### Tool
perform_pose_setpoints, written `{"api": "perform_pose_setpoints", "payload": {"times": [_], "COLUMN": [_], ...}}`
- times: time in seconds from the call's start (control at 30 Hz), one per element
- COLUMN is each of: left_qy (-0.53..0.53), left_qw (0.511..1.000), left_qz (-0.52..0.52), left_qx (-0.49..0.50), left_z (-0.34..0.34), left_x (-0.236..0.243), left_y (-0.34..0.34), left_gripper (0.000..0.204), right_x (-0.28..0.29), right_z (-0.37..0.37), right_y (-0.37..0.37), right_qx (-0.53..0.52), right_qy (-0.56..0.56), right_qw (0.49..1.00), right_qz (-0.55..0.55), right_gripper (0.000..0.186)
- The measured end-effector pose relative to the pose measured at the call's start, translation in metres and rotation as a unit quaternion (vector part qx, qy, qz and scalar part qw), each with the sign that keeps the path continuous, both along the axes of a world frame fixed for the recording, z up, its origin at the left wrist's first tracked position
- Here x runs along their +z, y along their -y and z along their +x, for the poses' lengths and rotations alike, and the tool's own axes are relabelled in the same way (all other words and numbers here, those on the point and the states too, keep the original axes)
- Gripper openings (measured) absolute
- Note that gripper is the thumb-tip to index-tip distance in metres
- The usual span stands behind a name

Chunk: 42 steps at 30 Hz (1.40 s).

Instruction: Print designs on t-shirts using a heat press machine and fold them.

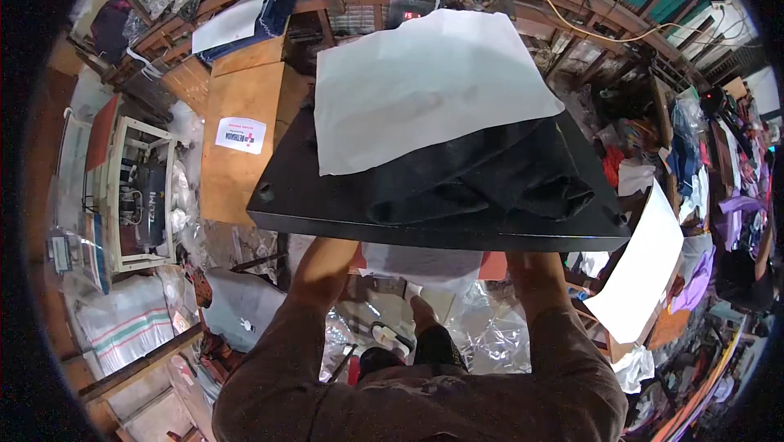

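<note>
Forearms point(325, 270) reach, well apart, under the black board point(441, 235); hidden hands, grip impossible to tell. Left of it, a wooden box point(238, 93) bears blue cloth point(276, 17).

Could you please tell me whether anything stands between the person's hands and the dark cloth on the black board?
Yes, the black board appears to: both hands are hidden, seemingly beneath its near edge, while the dark cloth lies on top. A white sheet also overlaps the cloth's far side.

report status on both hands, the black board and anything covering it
Both hands: hidden by black board, hold unclear. On board: black cloth. In the way: white sheet covering part of cloth.
</note>
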<state>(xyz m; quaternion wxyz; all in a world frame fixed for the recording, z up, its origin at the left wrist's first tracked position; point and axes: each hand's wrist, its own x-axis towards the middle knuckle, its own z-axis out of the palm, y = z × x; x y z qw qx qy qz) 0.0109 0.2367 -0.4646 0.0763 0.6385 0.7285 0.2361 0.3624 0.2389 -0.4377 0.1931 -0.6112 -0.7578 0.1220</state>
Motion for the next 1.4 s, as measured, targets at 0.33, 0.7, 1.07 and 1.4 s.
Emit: {"api": "perform_pose_setpoints", "payload": {"times": [0.33, 0.7, 1.07, 1.4], "left_qy": [0.002, -0.007, -0.060, -0.038], "left_qw": [1.000, 0.998, 0.979, 0.962], "left_qz": [-0.018, -0.022, 0.034, 0.147], "left_qx": [-0.004, -0.065, -0.193, -0.227], "left_z": [-0.023, 0.012, 0.068, 0.050], "left_x": [0.007, 0.018, 0.062, 0.084], "left_y": [-0.036, -0.020, 0.055, 0.172], "left_gripper": [0.042, 0.045, 0.048, 0.061], "right_x": [-0.016, -0.021, 0.040, 0.182], "right_z": [-0.022, -0.035, -0.111, -0.151], "right_y": [-0.018, -0.011, 0.069, 0.184], "right_qx": [0.017, 0.037, 0.061, 0.223], "right_qy": [0.008, 0.001, -0.002, -0.145], "right_qw": [1.000, 0.999, 0.996, 0.944], "right_qz": [0.009, 0.016, 0.070, 0.196], "right_gripper": [0.051, 0.055, 0.050, 0.037]}}
